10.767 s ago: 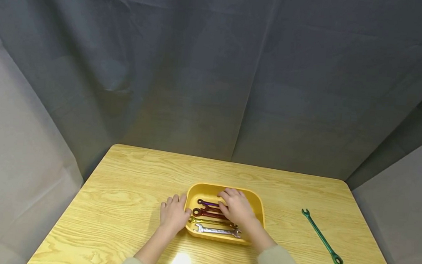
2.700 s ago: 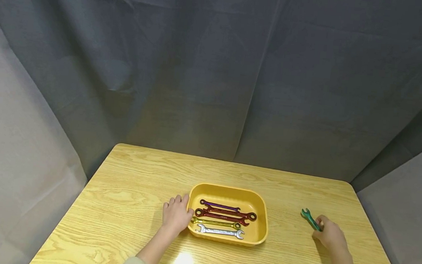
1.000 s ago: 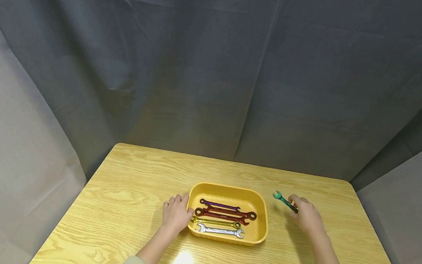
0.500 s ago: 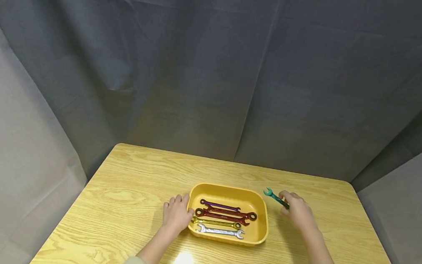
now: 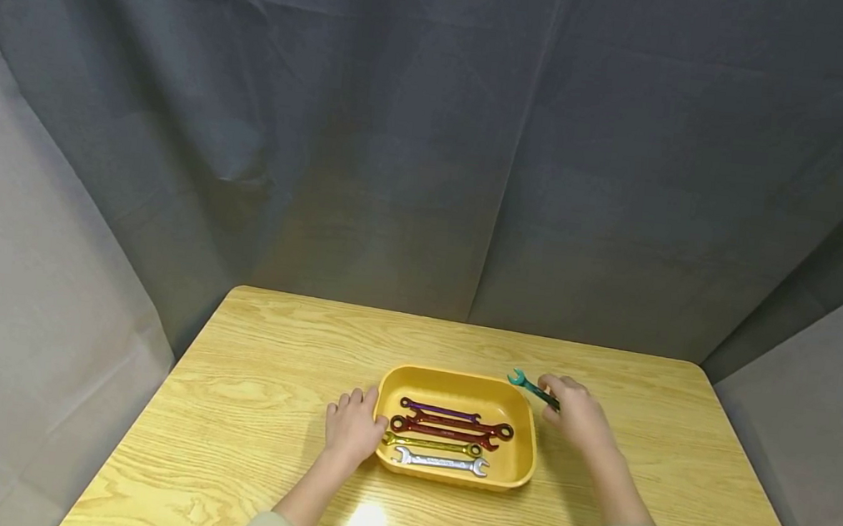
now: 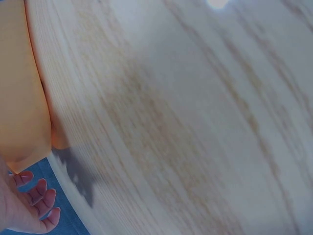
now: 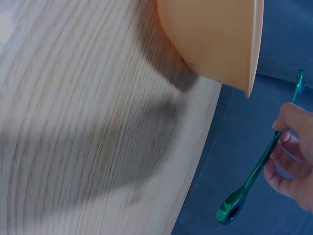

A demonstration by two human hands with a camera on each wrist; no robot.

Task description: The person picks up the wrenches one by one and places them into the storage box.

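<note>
My right hand (image 5: 580,415) pinches a green combination wrench (image 5: 529,386) mid-shaft, its open end above the far right corner of the yellow tray (image 5: 519,472). Up close in the right wrist view, the green wrench (image 7: 254,174) hangs tilted between thumb and fingers, ring end low. My left hand (image 5: 351,432) holds the tray's left rim, thumb over the edge; loosely bent fingers (image 6: 41,193) show outside it in the left wrist view. Inside the tray lie a purple wrench (image 5: 442,410), two red wrenches (image 5: 444,433), a yellow wrench (image 5: 431,443) and a silver wrench (image 5: 440,462).
The tray stands on a wood-grain table (image 5: 259,399). Behind the table's far edge hangs a dark grey curtain (image 5: 370,167), and pale panels (image 5: 26,304) flank both sides.
My right hand took the green wrench from the table's right side, lifted it and carried it left to the tray. During the last second it still moves left. My left hand stays at the rim.
</note>
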